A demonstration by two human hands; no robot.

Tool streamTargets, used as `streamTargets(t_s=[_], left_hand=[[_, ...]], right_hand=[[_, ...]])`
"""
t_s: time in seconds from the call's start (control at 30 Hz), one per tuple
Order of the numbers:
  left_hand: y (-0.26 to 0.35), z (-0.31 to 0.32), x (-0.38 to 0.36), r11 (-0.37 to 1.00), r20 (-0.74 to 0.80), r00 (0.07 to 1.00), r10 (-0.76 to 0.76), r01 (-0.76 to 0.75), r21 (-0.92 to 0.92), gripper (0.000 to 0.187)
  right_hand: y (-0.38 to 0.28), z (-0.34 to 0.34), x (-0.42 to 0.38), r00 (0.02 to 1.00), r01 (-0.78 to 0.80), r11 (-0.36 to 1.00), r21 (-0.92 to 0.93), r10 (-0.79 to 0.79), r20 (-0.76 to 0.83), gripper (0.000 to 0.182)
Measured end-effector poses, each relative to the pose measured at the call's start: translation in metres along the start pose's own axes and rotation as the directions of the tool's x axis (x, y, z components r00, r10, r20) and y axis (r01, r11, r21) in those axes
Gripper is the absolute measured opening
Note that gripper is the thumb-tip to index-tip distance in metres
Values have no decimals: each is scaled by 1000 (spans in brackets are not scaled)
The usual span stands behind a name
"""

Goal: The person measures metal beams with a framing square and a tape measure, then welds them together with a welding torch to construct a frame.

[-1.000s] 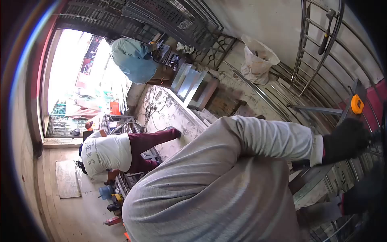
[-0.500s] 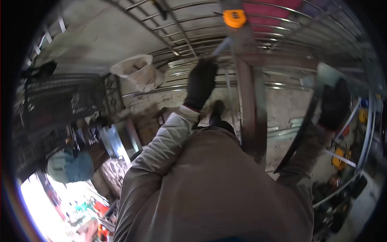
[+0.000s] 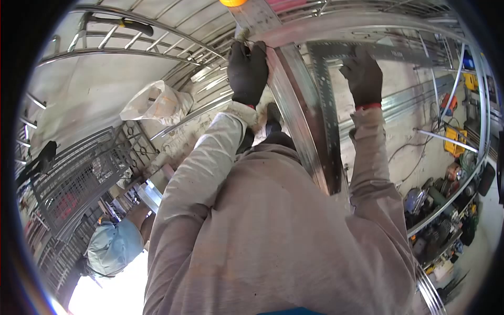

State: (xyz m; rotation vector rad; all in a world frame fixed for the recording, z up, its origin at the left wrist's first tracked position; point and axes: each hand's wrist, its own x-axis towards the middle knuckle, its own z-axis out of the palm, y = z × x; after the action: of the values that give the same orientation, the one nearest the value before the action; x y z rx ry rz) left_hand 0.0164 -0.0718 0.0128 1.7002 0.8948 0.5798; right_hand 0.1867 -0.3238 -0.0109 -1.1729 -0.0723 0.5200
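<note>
Head-worn wide view, facing down and forward over torso [image 3: 283,226]; hands [image 3: 248,76] [image 3: 363,81] close.

Square [image 3: 327,105]: black, pale markings. Left of square: metal bar [image 3: 293,100], silver-grey with brownish patches; left hand [image 3: 248,73], black glove; bag [image 3: 159,104], off-white; hammer handle [image 3: 132,25], black and yellow. Within square's angle: right hand [image 3: 363,79], black glove, red cuff edge [image 3: 369,106]. Right of square: case [image 3: 455,142], yellow. Below square: shirt [image 3: 283,226], plain grey-brown.

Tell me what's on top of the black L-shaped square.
The gloved right hand has its fingers over the upper blade of the black square. The strip beneath them is covered; whether they press on it cannot be told.
</note>
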Motion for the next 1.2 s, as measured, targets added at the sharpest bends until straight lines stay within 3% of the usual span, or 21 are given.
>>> streamTargets(t_s=[0.03, 0.07, 0.1, 0.17, 0.27, 0.37, 0.53, 0.6, 0.67, 0.7, 0.83, 0.9, 0.93, 1.1, 1.2], left_hand=[[1, 3, -2, 989, -50, 998, 31, -23, 147, 50], [1, 6, -5, 993, -83, 990, 114, -111, 41, 48], [6, 8, -7, 994, -72, 992, 105, -102, 43, 48], [12, 9, -11, 980, -109, 994, 24, -45, -194, 19], [5, 6, -6, 992, -102, 992, 76, -86, -94, 23], [9, 5, -6, 992, -93, 992, 90, -98, -79, 24], [22, 4, -14, 987, -86, 994, 60, -72, -146, 22], [22, 3, -14, 994, -77, 995, 64, -71, -89, 34], [18, 3, -13, 993, -70, 996, 54, -61, -99, 35], [18, 3, -12, 993, -59, 997, 43, -49, -104, 35], [14, 3, -11, 989, -51, 998, 42, -49, -141, 35], [9, 5, -8, 994, -76, 996, 53, -60, -92, 36], [12, 7, -11, 970, -54, 999, 3, -16, -244, 24], [15, 3, -12, 990, -27, 1000, 16, -19, -137, 18], [20, 4, -13, 963, -14, 999, 41, -44, -268, 15]], right_hand=[[-1, 5, 0, 998, -60, 998, 22, 61, -21, 35], [2, 10, -1, 997, -71, 988, 138, 75, -23, 33], [4, 15, -2, 996, -81, 964, 252, 90, -25, 31], [3, 36, -6, 994, -79, 979, 187, 92, -65, 31], [6, 48, -5, 991, -109, 994, 28, 111, -72, 38], [10, 59, -2, 991, -95, 993, 74, 101, -88, 26], [15, 64, 0, 990, -112, 989, 98, 120, -79, 21], [14, 66, 1, 989, -126, 986, 111, 134, -69, 20], [12, 67, 0, 984, -174, 984, -33, 173, -51, 36], [13, 65, 1, 985, -169, 985, -37, 167, -51, 36], [15, 68, 0, 982, -183, 983, -12, 182, -53, 37], [16, 71, 0, 979, -157, 979, 131, 172, -112, 24], [15, 72, -2, 981, -148, 981, 127, 162, -111, 25], [13, 69, -1, 983, -160, 987, 19, 161, -84, 32], [8, 75, -1, 980, -178, 984, 6, 178, -88, 32]])
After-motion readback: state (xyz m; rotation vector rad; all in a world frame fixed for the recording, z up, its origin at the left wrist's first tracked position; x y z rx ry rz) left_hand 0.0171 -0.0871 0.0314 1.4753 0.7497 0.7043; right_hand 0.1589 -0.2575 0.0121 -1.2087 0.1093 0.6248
